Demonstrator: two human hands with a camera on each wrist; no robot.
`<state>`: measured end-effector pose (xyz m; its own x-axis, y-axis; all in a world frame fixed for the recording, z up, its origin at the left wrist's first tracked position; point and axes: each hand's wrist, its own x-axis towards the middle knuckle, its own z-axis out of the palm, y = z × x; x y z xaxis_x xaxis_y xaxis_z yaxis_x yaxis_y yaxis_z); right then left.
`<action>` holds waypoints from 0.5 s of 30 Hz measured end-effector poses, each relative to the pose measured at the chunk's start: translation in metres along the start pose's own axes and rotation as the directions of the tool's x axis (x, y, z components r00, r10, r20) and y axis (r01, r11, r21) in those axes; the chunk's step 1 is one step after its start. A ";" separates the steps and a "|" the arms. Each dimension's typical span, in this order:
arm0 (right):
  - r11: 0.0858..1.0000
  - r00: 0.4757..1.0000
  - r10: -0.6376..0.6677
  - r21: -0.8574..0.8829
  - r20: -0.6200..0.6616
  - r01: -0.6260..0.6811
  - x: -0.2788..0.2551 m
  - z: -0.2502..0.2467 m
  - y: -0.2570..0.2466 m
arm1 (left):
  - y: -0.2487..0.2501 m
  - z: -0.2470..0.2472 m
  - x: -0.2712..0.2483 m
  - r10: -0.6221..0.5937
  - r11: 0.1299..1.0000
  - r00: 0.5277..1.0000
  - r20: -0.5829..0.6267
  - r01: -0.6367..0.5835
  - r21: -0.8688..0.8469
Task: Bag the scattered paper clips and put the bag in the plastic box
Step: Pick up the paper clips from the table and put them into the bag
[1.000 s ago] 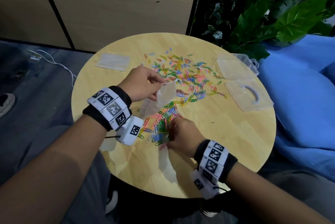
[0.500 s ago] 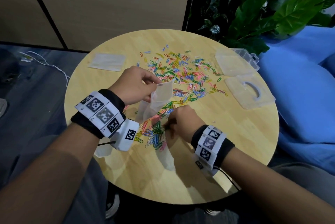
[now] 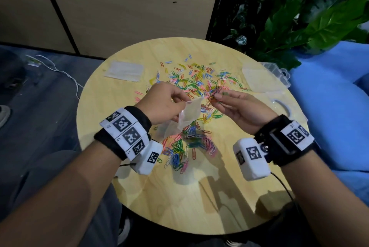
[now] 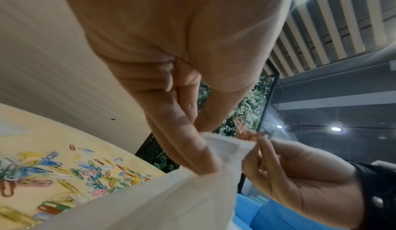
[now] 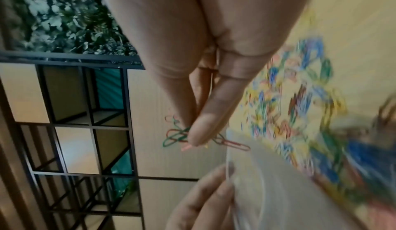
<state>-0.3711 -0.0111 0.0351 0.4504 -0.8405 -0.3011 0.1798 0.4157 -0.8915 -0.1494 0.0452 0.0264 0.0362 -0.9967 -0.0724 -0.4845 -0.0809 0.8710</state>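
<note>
A round wooden table (image 3: 199, 196) is standing in front of a beige panelled wall (image 3: 129, 6) crossed by dark strips. At about two o'clock from the table, a leafy green plant (image 3: 309, 16) is spreading its broad leaves, and at three o'clock a blue cushion (image 3: 329, 106) is lying just beside the table's edge. At ten o'clock a white cable (image 3: 65, 74) is trailing over the grey floor (image 3: 40, 116), and at nine o'clock the toe of a shoe (image 3: 4, 111) is showing at the frame's edge.

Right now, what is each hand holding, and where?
Left hand pinches the bag at its top rim. Right hand pinches a few paper clips between fingertips.
</note>
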 end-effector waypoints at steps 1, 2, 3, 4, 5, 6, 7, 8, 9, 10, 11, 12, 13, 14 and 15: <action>0.999 1.000 -0.007 0.050 0.001 0.007 0.001 0.006 0.002 | 0.001 0.001 -0.001 0.005 1.000 1.000 -0.003 -0.005 -0.001; 0.998 1.000 -0.009 0.060 0.002 0.009 0.002 0.011 0.006 | 0.002 0.002 -0.001 0.009 1.000 1.000 -0.006 -0.009 -0.003; 0.999 1.000 -0.012 0.030 0.002 0.012 0.004 0.016 0.010 | 0.003 0.003 -0.002 0.010 1.000 1.000 -0.006 -0.010 -0.008; 0.999 1.000 -0.020 -0.026 0.000 0.019 0.006 0.021 0.015 | 0.003 0.003 -0.002 0.008 1.000 1.000 -0.004 -0.008 -0.016; 0.995 0.999 -0.033 -0.090 -0.006 0.032 0.008 0.024 0.020 | 0.003 0.004 -0.003 0.004 1.000 1.000 -0.001 -0.004 -0.023; 0.988 0.999 -0.048 -0.149 -0.013 0.046 0.009 0.027 0.024 | 0.002 0.004 -0.003 -0.003 1.000 1.000 0.000 0.003 -0.026; 0.977 0.998 -0.063 -0.205 -0.019 0.058 0.011 0.029 0.027 | 0.001 0.003 -0.002 -0.010 1.000 1.000 -0.001 0.010 -0.027; 0.961 0.997 -0.077 -0.266 -0.015 0.070 0.011 0.029 0.029 | 0.000 0.003 -0.002 -0.016 1.000 1.000 -0.002 0.016 -0.025; 0.938 0.996 -0.091 -0.337 -0.005 0.084 0.012 0.030 0.031 | -0.001 0.003 -0.001 -0.018 1.000 1.000 -0.002 0.018 -0.021; 0.905 0.994 -0.108 -0.414 0.009 0.102 0.012 0.030 0.031 | -0.001 0.003 -0.001 -0.017 1.000 1.000 0.001 0.017 -0.018; 0.863 0.992 -0.127 -0.490 0.023 0.122 0.010 0.030 0.031 | -0.001 0.003 -0.001 -0.015 1.000 1.000 0.004 0.015 -0.020; 0.816 0.987 -0.157 -0.560 0.031 0.147 0.009 0.030 0.032 | 0.000 0.004 -0.001 -0.014 1.000 1.000 0.008 0.014 -0.027; 0.759 0.979 -0.203 -0.626 0.032 0.178 0.008 0.031 0.033 | 0.001 0.004 -0.001 -0.013 0.999 1.000 0.012 0.013 -0.039; 0.688 0.962 -0.271 -0.692 0.033 0.218 0.007 0.032 0.035 | 0.002 0.006 -0.002 -0.013 0.999 1.000 0.013 0.014 -0.050; 0.608 0.936 -0.349 -0.750 0.043 0.261 0.006 0.033 0.037 | 0.003 0.007 -0.002 -0.015 0.998 1.000 0.012 0.016 -0.057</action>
<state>-0.3328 0.0106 0.0113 0.3963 -0.9171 0.0438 -0.4286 -0.2270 -0.8745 -0.1569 0.0468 0.0259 0.0331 -0.9953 -0.0913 -0.4331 -0.0966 0.8961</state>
